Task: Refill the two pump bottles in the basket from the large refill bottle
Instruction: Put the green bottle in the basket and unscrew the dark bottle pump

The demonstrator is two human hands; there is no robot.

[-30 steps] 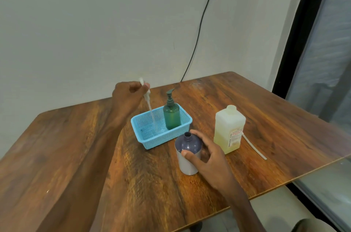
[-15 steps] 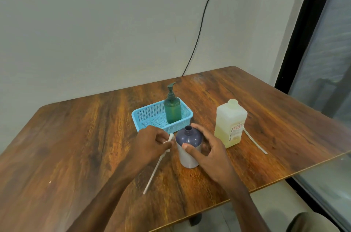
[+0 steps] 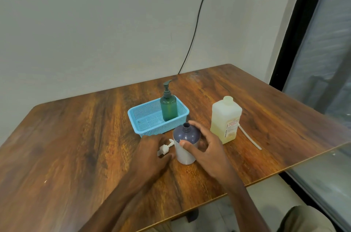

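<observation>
A brown wood-grain surface [image 3: 76,146] stands in the corner of a room, against a pale wall with a black cable [image 3: 197,22] running down it, and a dark-framed window [image 3: 322,41] on the right. A light blue mesh basket [image 3: 141,123] sits near the middle, holding one upright green pump bottle [image 3: 169,107] in its right end. Just in front of the basket stands a purple-and-white bottle [image 3: 185,148] with its neck open and no pump. To the right stands the large refill bottle [image 3: 225,119], pale yellow, uncapped, with a white tube [image 3: 249,137] lying on the surface beside it. The right hand [image 3: 207,148] wraps the open bottle, thumb in front, fingers curled round its far side. The left hand [image 3: 152,152] rests palm down just left of that bottle, fingers loosely closed over a white pump head [image 3: 165,148] lying on the surface; whether they grip it cannot be told.
</observation>
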